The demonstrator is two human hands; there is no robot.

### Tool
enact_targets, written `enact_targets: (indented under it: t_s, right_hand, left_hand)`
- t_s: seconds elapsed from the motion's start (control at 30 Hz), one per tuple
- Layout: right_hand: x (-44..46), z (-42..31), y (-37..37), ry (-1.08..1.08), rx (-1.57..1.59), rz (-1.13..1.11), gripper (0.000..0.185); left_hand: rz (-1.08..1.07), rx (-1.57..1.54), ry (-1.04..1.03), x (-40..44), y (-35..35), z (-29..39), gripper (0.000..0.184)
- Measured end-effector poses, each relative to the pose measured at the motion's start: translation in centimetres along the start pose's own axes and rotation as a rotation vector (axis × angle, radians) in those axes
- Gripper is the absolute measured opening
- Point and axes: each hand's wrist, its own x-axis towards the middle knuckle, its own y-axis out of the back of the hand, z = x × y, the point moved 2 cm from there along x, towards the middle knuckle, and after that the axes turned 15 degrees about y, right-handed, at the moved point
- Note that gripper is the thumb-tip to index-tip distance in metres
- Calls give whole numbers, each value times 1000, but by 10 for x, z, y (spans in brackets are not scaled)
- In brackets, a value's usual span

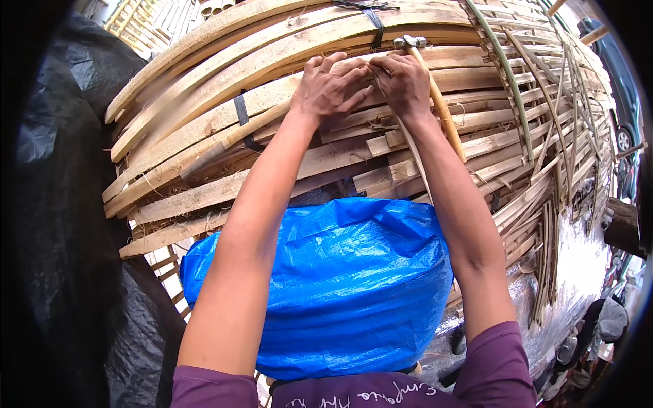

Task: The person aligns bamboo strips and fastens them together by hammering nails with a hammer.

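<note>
Meeting or nearly meeting at the fingertips, two bare hands work in the upper centre of the frame. The left hand has its fingers bent and its thumb held out; whether it grips anything, I cannot tell. The right hand is closed, thumb against fingers, on one thin, pale wooden strip, which runs down beneath the wrist toward the centre of the frame. One hammer with a grey metal head and a yellow-brown wooden handle lies just beside the right hand, on its right, head uppermost.

Left of the hands, one long tool with a pale wooden handle and a dull grey end slants down across the stack of thick, rough-sawn, pale planks. The planks number more than five, but overlap too much for an exact count. At least two black bands cross them, one left of centre, the other at the top. One blue plastic sheet covers the lower centre, between two purple sleeves. One black plastic sheet fills the left side. One dark blue car shows at the right edge.
</note>
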Motion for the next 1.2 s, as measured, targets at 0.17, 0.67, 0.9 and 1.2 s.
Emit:
enact_targets:
  t_s: [0.17, 0.67, 0.9, 1.2]
  right_hand:
    - [-2, 1, -4, -147, 111, 119, 8]
    - [1, 1, 2, -290, 199, 74, 10]
    - [-3, -1, 1, -263, 193, 138, 10]
    - [-6, -6, 2, -176, 139, 202, 10]
  left_hand:
    - [88, -144, 65, 8, 19, 8, 19]
    - [40, -724, 428, 31, 2, 25, 48]
    - [3, -775, 568, 32, 10, 29, 52]
    - [-29, -780, 698, 31, 6, 31, 50]
